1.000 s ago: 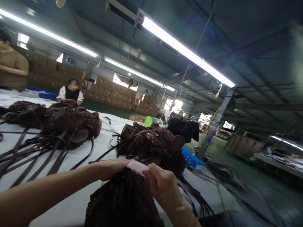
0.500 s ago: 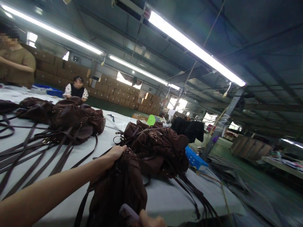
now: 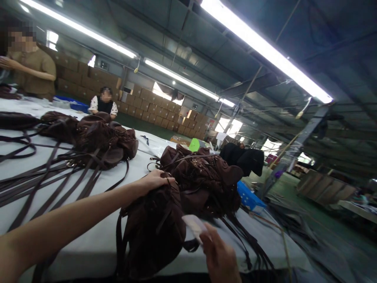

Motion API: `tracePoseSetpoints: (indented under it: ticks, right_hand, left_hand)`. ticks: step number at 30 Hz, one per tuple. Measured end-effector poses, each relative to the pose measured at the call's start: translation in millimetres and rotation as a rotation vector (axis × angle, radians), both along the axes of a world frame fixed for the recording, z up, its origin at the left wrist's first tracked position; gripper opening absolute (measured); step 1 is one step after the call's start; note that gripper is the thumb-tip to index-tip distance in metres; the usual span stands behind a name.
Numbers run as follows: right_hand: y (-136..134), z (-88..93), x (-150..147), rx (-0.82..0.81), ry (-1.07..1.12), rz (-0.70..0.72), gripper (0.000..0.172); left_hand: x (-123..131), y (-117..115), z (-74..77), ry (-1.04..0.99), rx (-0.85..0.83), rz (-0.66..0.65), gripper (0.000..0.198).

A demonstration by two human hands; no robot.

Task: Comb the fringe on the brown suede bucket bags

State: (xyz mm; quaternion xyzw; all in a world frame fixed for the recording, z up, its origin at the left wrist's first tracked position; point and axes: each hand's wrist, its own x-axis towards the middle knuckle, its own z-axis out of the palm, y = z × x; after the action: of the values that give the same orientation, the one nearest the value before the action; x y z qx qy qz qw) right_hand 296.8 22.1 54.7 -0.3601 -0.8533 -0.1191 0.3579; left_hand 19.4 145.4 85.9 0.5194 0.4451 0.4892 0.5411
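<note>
A dark brown bag with drawstring gathers and straps hangs by its top edge at the front of the table. My left hand is closed on that top edge. My right hand is wrapped round a pale, flat object with a rounded end, too blurred to name. Its tip is close to the right side of the bag; whether they touch, I cannot tell. Just behind lies a heap of similar brown bags, their straps trailing over the table.
More brown bags lie on the white-covered table to the left, straps spread forward. A blue bin and black fabric are at the right. Two people stand or sit beyond the table, with stacked cartons behind.
My right hand has risen from the bottom edge with the pale object, moving to the bag's right side. My left hand keeps its hold on the bag. The view has shifted slightly.
</note>
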Motion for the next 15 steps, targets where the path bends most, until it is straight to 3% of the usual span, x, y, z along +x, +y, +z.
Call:
tracePoseSetpoints:
  ticks: [4,7,10,15]
  right_hand:
    - [21,53.4,-21,-0.021,-0.027,0.057,0.022]
    - [26,69.7,-42,-0.104,-0.141,-0.022,0.027]
    - [25,52.7,-61,-0.211,-0.326,-0.149,0.022]
    - [5,-21.3,-69,-0.377,-0.383,-0.164,0.019]
  left_hand:
    - [12,-10,5.6,0.0,-0.002,-0.051,0.04]
    - [17,-13,12.1,0.002,0.038,-0.077,0.038]
    - [21,-5,13.8,-0.007,0.09,-0.032,0.031]
    - [15,24,-5.6,0.111,0.218,0.317,0.023]
